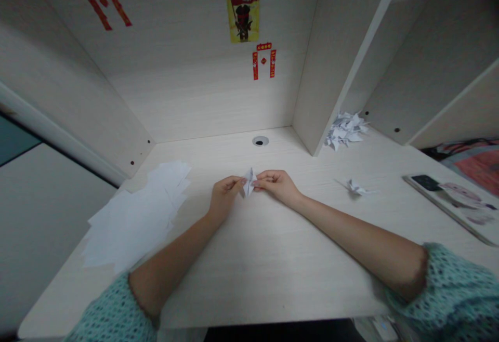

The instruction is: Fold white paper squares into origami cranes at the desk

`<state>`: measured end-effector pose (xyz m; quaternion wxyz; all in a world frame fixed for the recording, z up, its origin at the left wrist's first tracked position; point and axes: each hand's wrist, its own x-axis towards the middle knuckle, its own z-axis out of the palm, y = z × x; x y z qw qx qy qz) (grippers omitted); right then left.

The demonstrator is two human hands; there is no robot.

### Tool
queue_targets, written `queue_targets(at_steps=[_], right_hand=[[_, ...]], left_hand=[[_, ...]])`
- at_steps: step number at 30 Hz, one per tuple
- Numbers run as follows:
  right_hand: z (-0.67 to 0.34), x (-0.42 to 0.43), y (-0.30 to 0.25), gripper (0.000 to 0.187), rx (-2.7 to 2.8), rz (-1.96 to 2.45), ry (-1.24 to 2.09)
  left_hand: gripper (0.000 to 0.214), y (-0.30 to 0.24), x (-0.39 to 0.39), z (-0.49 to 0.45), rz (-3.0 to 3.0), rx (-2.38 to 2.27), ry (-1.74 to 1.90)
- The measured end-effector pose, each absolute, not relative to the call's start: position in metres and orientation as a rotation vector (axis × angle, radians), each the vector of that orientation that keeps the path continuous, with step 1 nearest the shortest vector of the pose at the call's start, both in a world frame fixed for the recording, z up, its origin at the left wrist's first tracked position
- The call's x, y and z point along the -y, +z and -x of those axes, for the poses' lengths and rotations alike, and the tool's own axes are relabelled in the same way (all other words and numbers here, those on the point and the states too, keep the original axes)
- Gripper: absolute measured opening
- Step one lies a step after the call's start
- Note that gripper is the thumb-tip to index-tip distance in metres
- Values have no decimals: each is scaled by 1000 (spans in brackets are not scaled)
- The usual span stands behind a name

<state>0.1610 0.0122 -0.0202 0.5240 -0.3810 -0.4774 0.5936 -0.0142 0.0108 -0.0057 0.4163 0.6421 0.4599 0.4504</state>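
A small piece of folded white paper [250, 183] is near the middle of the surface [273, 279], pinched between both hands. The left hand [224, 196] grips its left edge between thumb and fingers; the right hand [279, 186] is clamped on its right edge in the same way — whether the paper touches the surface below cannot be told. Both arms reach in from teal knitted sleeves [448, 285].

To the left, loose white sheets [128, 222] lie spread in an overlapping heap. To the right of the right hand, well apart from it, sits a folded paper figure [355, 188] with thin points; farther right lies a device [456, 209] with a dark camera block. A pile of white paper pieces [346, 130] rests behind, just beside the upright partition [343, 45] — its individual shapes are too small to make out.
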Motion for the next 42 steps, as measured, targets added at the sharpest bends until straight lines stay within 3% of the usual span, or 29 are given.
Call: queue_targets(at_steps=[12,24,30,42], right_hand=[[-161,-10,-8,25,1180,930,1358],[-163,-10,-18,30,1311,913,1378],[-162,-7,-15,33,1375,966,1349],[-159,-3,-21,38,1599,1009,1198]], left_hand=[[25,-4,-6,11,-1642,-1087,987],[41,-8,-8,11,-1676,-1211,985],[32,-7,-10,10,-1624,-1146,968],[33,-5,-8,11,-1600,-1176,1103]])
